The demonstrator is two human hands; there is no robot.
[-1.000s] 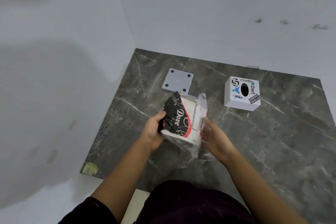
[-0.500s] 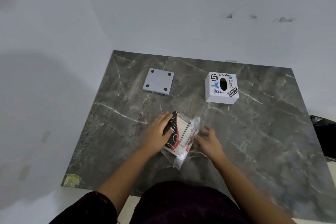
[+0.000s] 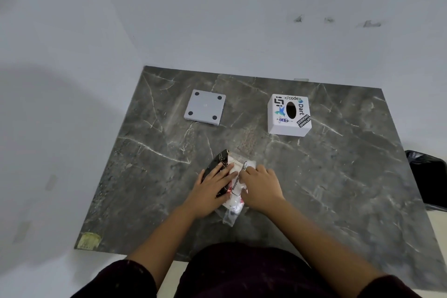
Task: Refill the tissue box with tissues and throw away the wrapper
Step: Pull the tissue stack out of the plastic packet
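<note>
My left hand [image 3: 212,191] lies flat, fingers spread, on the black printed side of the tissue pack [image 3: 229,181], while my right hand [image 3: 260,185] presses its fingertips on the pack's white, labelled face. The pack sits on the dark marble table [image 3: 338,176] before me, its clear wrapper crumpled at the near end. Farther back stand the stickered white tissue box [image 3: 289,114] and, well apart to its left, the grey base plate [image 3: 205,107].

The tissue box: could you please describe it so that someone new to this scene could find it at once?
On the dark marble slab, look toward the far right, beyond both hands. There stands a white tissue box, apart from the flat grey square panel to its left. Only it bears stickers and a dark oval slot on top.
</note>
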